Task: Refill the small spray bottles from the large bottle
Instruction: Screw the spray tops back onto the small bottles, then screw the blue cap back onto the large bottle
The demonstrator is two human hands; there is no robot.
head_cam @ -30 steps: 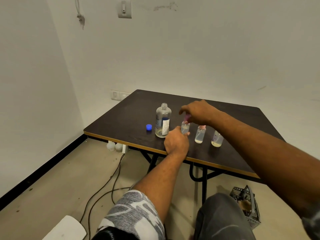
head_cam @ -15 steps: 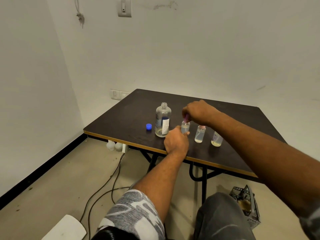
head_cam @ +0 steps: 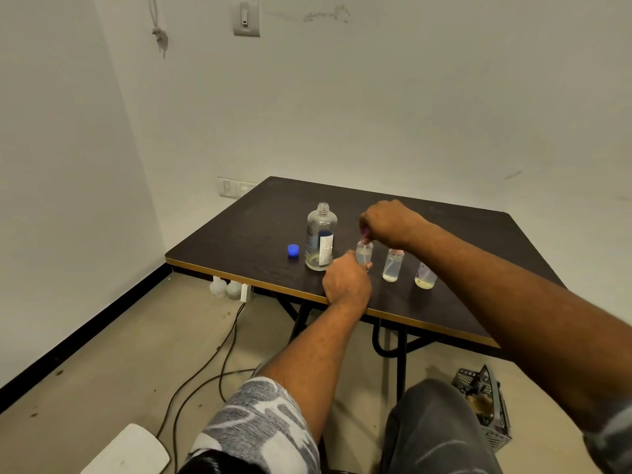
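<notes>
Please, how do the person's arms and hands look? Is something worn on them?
The left hand and right hand are bare, without gloves or watch, and so are the forearms. The left sleeve is short, grey with a white pattern. Of the right sleeve only a grey patterned edge shows.

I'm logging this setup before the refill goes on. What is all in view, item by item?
large bottle: one, clear with a blue and white label, uncapped, upright on the table
blue cap: one, blue, on the table left of the large bottle
leftmost spray bottle: one, clear, right of the large bottle
middle spray bottle: one, clear, next in the row
right spray bottle: one, clear, row's end
table: one, dark brown, by the wall
wall switch: one, white, high up
white jugs: two, under the table
cables: dark, on the floor
crate: one, black, floor at right
left hand: grips the leftmost spray bottle
right hand: pinches its pink top
</notes>
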